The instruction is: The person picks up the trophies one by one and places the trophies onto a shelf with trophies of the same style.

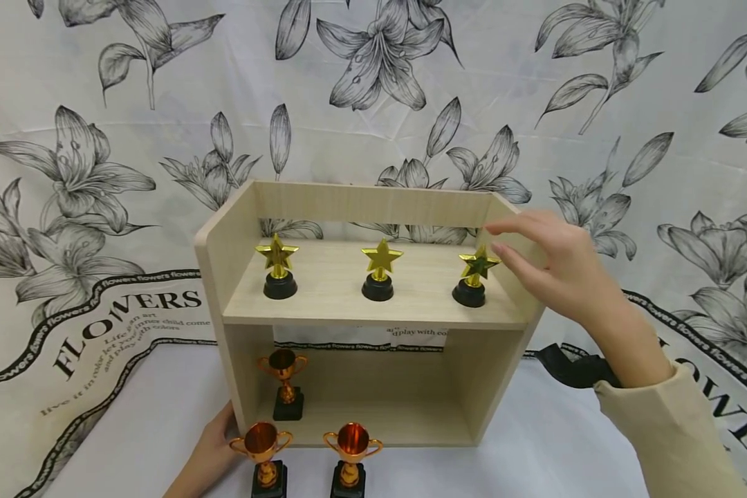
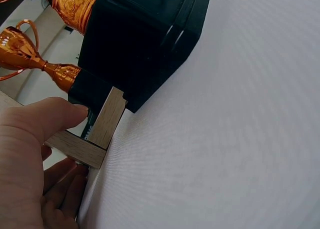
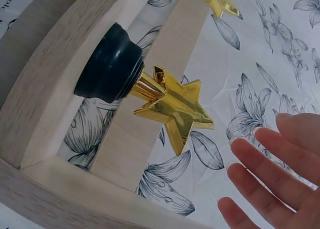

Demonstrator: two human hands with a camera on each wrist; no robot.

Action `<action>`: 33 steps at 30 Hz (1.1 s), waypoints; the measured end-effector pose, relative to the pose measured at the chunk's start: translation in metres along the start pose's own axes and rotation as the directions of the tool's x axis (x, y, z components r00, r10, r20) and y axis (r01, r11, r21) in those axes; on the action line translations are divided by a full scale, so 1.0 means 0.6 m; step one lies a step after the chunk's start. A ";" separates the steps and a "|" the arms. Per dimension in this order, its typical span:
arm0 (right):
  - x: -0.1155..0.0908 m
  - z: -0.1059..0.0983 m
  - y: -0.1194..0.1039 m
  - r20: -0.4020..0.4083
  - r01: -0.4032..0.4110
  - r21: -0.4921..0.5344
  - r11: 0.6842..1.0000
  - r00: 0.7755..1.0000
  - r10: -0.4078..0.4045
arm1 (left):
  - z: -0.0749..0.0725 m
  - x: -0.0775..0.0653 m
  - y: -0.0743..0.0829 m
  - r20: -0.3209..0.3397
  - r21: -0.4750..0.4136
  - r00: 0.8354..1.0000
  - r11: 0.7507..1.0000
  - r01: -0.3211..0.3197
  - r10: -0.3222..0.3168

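Observation:
Three gold star trophies stand on the upper board of a small wooden shelf (image 1: 373, 312): a left one (image 1: 278, 266), a middle one (image 1: 380, 270) and a right one (image 1: 473, 277). My right hand (image 1: 550, 259) hovers beside the right star trophy, its fingers spread apart. In the right wrist view a gap shows between those fingers (image 3: 267, 159) and the gold star (image 3: 177, 106). Low at the shelf's left side, my left hand (image 1: 210, 446) grips the side panel (image 2: 80, 149), thumb on one face and fingers on the other.
A bronze cup trophy (image 1: 286, 387) stands in the lower compartment at the left. Two more, a left cup (image 1: 263, 449) and a right cup (image 1: 351, 449), are on the white cloth before the shelf. Behind hangs a flower-printed cloth (image 1: 373, 138). A black strap (image 1: 573, 366) sits by my right wrist.

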State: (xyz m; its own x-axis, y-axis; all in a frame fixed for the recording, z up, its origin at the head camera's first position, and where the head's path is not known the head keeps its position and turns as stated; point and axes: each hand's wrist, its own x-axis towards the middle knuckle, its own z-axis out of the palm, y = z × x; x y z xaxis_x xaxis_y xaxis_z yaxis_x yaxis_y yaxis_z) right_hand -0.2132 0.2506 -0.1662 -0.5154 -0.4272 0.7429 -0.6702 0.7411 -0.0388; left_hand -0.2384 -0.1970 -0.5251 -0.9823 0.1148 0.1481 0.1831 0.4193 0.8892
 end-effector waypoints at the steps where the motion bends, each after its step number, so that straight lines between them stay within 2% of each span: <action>1: -0.002 -0.001 -0.002 -0.007 0.000 0.001 1.000 1.000 0.000 | 0.000 0.000 0.000 0.001 -0.002 1.000 1.000 0.003 -0.003; 13: -0.033 -0.004 -0.021 -0.078 0.005 -0.018 1.000 0.997 -0.006 | 0.003 -0.002 -0.004 -0.023 0.014 0.999 1.000 -0.024 0.024; 20: -0.049 -0.004 -0.025 -0.137 0.060 0.035 0.998 0.989 -0.054 | 0.004 -0.001 -0.005 -0.024 0.027 1.000 1.000 -0.016 0.016; 28: -0.064 -0.004 -0.039 -0.174 0.080 0.065 0.995 0.982 -0.067 | 0.005 -0.002 -0.005 -0.028 0.036 0.999 0.999 -0.020 0.021; 33: -0.069 -0.002 -0.050 -0.208 0.114 0.086 0.990 0.974 -0.094 | 0.004 0.000 -0.002 -0.008 0.013 1.000 1.000 -0.012 0.012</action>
State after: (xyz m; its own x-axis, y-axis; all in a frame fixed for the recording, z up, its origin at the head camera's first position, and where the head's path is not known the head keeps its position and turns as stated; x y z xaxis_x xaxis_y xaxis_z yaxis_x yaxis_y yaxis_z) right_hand -0.1710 0.2465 -0.1950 -0.3274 -0.3777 0.8661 -0.7683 0.6400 -0.0114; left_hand -0.2386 -0.1951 -0.5273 -0.9802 0.1127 0.1625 0.1956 0.4295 0.8817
